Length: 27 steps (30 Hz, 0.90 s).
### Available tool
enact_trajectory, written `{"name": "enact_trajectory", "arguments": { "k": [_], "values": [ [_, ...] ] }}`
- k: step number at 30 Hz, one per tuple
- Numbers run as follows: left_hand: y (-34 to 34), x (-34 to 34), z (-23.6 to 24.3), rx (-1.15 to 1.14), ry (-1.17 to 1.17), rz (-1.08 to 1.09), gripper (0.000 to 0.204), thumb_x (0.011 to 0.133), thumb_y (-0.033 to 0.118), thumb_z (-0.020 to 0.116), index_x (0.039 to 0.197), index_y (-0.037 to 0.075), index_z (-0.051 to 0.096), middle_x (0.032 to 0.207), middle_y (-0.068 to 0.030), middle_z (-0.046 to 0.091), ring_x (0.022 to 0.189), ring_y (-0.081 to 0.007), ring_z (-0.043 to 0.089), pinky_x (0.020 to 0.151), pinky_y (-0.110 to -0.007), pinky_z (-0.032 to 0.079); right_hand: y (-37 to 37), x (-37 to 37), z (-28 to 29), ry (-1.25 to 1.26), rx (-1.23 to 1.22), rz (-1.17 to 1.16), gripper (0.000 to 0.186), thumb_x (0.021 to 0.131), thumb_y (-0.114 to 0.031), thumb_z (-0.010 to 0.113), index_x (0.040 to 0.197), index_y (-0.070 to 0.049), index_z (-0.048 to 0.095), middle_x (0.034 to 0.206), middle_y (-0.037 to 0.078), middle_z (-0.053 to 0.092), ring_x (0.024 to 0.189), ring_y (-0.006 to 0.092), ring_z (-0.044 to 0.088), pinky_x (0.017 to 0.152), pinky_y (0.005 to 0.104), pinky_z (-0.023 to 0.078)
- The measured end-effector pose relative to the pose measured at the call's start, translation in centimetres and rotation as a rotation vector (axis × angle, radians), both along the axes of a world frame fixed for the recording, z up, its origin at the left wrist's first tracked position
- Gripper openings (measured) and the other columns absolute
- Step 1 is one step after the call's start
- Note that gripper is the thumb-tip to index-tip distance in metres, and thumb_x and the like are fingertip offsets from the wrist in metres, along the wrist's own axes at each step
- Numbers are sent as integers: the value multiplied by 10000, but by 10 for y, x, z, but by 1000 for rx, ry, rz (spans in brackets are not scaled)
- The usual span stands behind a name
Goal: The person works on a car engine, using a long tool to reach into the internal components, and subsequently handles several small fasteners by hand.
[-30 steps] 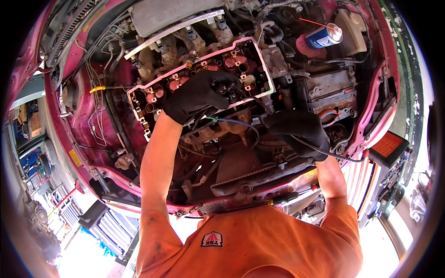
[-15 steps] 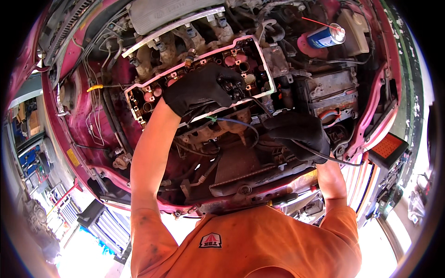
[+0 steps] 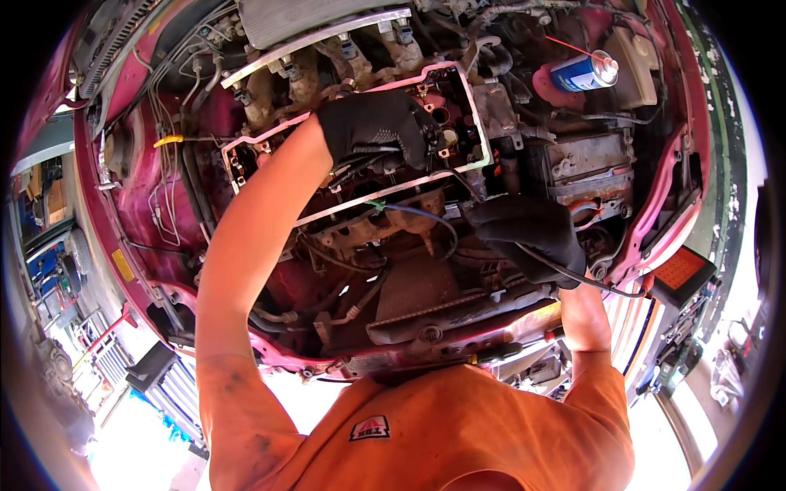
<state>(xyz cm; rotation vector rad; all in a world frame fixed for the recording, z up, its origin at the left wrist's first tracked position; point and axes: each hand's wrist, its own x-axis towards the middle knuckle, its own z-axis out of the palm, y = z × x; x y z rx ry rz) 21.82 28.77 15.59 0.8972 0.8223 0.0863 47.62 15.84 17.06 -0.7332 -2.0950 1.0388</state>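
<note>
My left hand, in a black glove, reaches over the open cylinder head of the engine. Its fingers curl down into the head, and their tips and anything in them are hidden. My right hand, also gloved in black, is closed in front of the head's right end. A thin dark hose passes through the right fist and trails off to the right. Beyond that fist, a dark line runs up toward the left fingertips. Valve-train parts show beside the left hand.
A blue and white spray can with a red straw stands at the back right. Near it are a battery and a beige plastic tank. The intake manifold lies behind the head; the front crossmember runs near my body.
My left hand has shifted slightly right and toward the back over the cylinder head, its forearm swinging left. My right hand stays almost in place on the hose.
</note>
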Motion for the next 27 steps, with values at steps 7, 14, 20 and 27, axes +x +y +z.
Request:
{"name": "enact_trajectory", "arguments": {
  "k": [7,14,20,27],
  "values": [
    [14,4,-22,19,94,-181,398,584,-40,726,979,-7,688,797,-77,682,645,-146,632,526,-256,482,-1,3,6,42,-180,-59,189,751,6,732,936,7,693,1034,189,700,898,265,709,756,355,586],
    [-4,-1,-33,-21,21,66,459,605,-38,714,1060,3,671,784,-77,678,601,-140,616,505,-271,484,11,40,48,313,-189,-428,681,1002,-526,383,865,89,642,855,194,654,668,235,612,601,318,481],
    [3,-1,-27,47,10,-22,735,655,22,689,1362,8,486,687,-113,652,385,-175,534,337,-309,410,-5,27,-41,174,-393,-596,270,997,-280,480,1060,-56,618,940,83,644,751,198,621,667,289,475],
    [-2,2,-15,30,54,73,370,674,55,675,1039,1,699,641,-98,653,428,-163,555,370,-305,412,-11,-60,-112,-248,-187,-640,163,832,-173,669,958,-75,702,863,126,705,803,294,685,738,373,532]
  ]
}}
